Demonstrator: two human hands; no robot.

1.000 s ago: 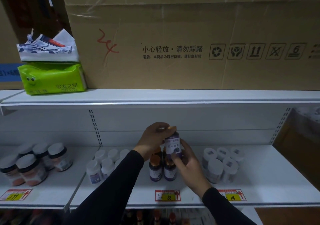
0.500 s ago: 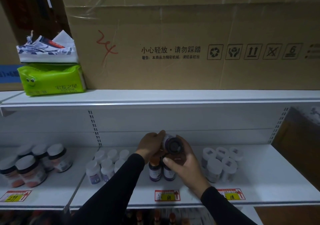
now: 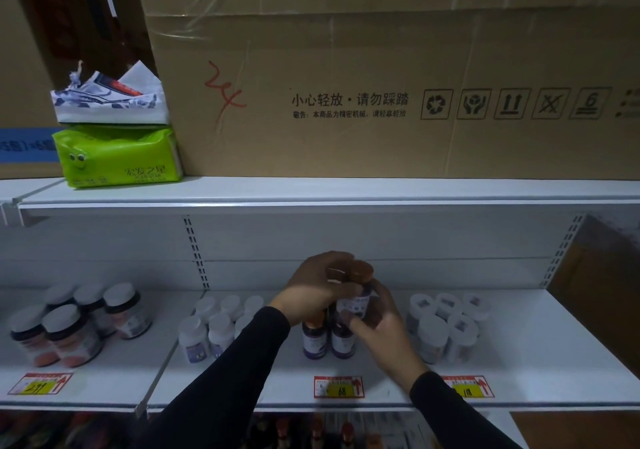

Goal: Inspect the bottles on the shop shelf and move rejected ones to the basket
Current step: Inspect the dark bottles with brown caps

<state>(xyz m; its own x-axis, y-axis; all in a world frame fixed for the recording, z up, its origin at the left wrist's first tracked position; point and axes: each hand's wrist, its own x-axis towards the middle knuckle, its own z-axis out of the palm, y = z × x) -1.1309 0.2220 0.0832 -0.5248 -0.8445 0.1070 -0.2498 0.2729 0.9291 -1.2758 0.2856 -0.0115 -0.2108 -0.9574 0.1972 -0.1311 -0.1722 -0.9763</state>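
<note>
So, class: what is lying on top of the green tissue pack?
A white printed package rests on the green tissue pack, torn open at the top. Its contents cannot be seen.

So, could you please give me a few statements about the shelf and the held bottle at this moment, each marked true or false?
1. Both the left hand and the right hand hold the orange-capped bottle. True.
2. The held bottle stands on the shelf. False: it is lifted above the two dark bottles that stand there.
3. The price tag below the hands reads 68. True.
4. The green tissue pack lies on the same shelf as the bottles. False: it lies on the upper shelf, beside the cardboard box.
5. White-capped bottles stand to the right of the hands. True.
</note>
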